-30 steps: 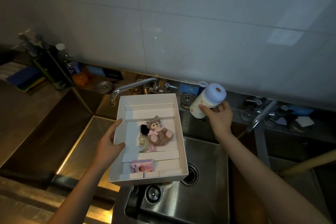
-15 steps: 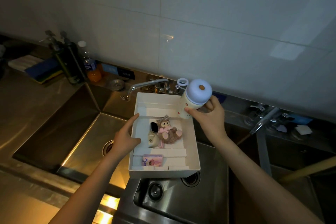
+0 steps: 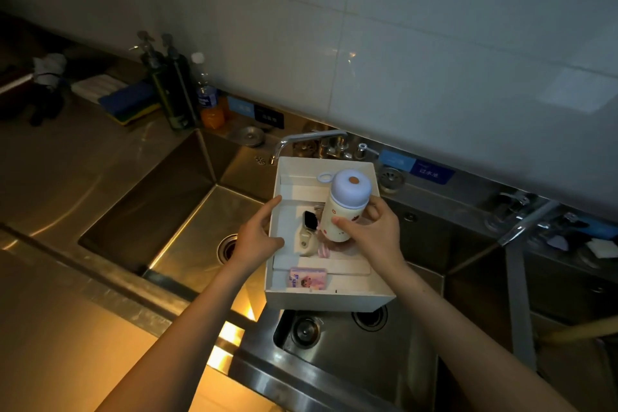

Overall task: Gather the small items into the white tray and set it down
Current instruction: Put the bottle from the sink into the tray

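Over steel sinks (image 3: 174, 211), tiled wall (image 3: 434, 43) behind: left grip (image 3: 257, 237) pinches white tray (image 3: 334, 303); right grip (image 3: 374, 231) wraps bottle (image 3: 344, 214).

Steel sink (image 3: 160, 204) at L, another sink (image 3: 351, 354) near centre, faucet (image 3: 307, 139) on far ledge, 2 dark pump bottles (image 3: 170, 90) far L next to a plastic bottle (image 3: 209, 104) w/ orange liquid, blue-yellow sponge (image 3: 130, 105) and white cloth (image 3: 95, 85) further L, blue label (image 3: 431, 172) far R, tiled wall (image 3: 434, 43) behind.

left hand (image 3: 257, 235) grips tray (image 3: 329, 301) edge, thumb over rim; right hand (image 3: 374, 231) curled round bottle (image 3: 339, 211); both forearms extended forward.
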Demonstrator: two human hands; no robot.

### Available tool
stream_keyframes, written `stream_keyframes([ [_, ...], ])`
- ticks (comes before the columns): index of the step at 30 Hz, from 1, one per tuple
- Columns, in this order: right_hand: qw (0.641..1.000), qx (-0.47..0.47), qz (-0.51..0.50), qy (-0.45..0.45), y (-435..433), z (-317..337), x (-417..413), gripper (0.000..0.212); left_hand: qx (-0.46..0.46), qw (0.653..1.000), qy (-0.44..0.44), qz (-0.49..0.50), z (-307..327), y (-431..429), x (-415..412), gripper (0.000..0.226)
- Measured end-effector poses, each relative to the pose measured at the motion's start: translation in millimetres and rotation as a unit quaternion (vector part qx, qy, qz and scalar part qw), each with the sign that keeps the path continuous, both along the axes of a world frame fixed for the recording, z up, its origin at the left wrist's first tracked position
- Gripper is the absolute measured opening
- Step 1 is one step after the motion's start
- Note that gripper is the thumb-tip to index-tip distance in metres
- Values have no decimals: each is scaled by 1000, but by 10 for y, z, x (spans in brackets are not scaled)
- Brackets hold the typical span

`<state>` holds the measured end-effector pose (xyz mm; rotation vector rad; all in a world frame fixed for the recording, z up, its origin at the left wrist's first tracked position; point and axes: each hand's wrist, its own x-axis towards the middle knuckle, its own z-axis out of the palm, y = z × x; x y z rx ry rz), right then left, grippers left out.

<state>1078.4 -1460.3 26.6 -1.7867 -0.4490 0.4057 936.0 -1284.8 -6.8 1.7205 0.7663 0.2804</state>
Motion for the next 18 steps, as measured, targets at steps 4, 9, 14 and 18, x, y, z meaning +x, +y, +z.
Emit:
stream_keyframes([
  [4,999,-39,9,13,12,-71,-8,56,8,1000,0,1,-6,-13,5,82],
  [9,992,-117,36,19,-7,-141,17,55,5,1000,3,3,-29,-14,9,81],
  [14,965,-248,85,2,-6,-139,11,52,12,1000,8,6,-16,-25,10,80],
  [18,931,-330,146,-48,8,-99,-37,42,10,1000,7,3,-8,-16,3,81],
])
